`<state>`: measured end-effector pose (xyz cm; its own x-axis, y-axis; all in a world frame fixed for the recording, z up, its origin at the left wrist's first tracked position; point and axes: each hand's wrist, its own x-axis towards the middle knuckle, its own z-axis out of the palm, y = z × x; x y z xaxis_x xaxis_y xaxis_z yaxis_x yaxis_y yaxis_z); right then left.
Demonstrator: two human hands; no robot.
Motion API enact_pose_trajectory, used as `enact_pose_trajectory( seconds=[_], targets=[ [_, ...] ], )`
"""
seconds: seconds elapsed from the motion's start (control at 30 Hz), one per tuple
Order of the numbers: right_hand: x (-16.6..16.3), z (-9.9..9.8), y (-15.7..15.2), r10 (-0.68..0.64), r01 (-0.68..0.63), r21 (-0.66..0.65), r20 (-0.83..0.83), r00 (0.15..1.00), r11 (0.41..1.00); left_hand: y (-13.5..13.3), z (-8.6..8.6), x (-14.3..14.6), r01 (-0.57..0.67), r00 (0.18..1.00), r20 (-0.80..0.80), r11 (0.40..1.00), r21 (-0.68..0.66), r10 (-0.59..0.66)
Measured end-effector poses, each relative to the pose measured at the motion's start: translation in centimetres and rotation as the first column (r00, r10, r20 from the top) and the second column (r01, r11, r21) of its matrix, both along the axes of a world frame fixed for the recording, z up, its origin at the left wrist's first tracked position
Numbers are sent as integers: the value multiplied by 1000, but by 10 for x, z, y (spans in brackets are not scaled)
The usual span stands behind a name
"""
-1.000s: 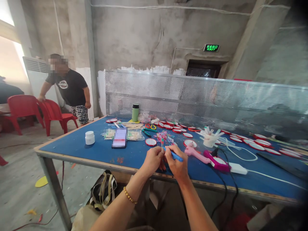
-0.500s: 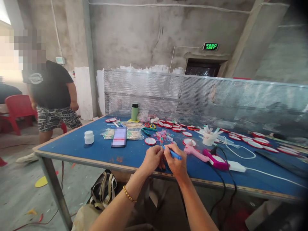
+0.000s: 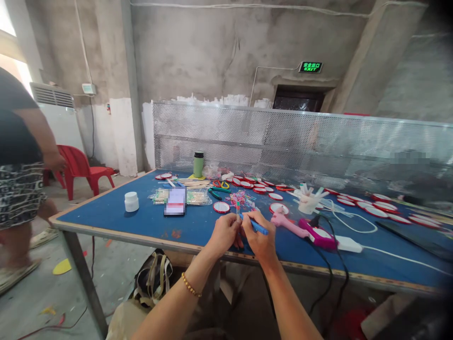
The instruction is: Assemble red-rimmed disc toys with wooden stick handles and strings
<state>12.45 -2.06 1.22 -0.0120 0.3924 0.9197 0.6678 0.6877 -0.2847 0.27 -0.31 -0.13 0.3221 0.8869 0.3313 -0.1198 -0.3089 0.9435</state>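
Observation:
My left hand (image 3: 225, 232) pinches a slim upright stick (image 3: 238, 206) with a red and green upper part; its lower end is hidden by the fingers. My right hand (image 3: 262, 238) is closed around a blue pen (image 3: 259, 227), whose front end points left at the stick. The two hands are close together above the table's front edge. Just beyond them lies a pile of small coloured strips (image 3: 242, 198). To its left is a round red-rimmed disc (image 3: 221, 207), and another red-rimmed disc (image 3: 279, 208) lies to the right.
A pink glue gun (image 3: 290, 225) and a magenta-and-white power strip (image 3: 320, 236) with cables lie right. A white cup of sticks (image 3: 307, 203) stands behind them. On the left are a phone (image 3: 175, 201), a white jar (image 3: 131, 202) and green-handled pliers (image 3: 214, 193). A person (image 3: 21, 141) walks at far left.
The person at the left has moved farther left, uncovering a red chair and a white air conditioner. My hands, the pen and the stick have barely shifted.

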Motion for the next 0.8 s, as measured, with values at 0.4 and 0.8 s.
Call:
enact_pose_trajectory(
  seconds=[0.4, 0.8],
  targets=[
    [0, -1, 1, 19, -19, -15, 13, 1000, 1000, 4, -5, 2, -5, 1000, 24, 1000, 0, 5],
    [2, -3, 4, 4, -4, -19, -1, 1000, 1000, 4, -3, 3, 2, 999, 46, 1000, -6, -2]
  ],
)
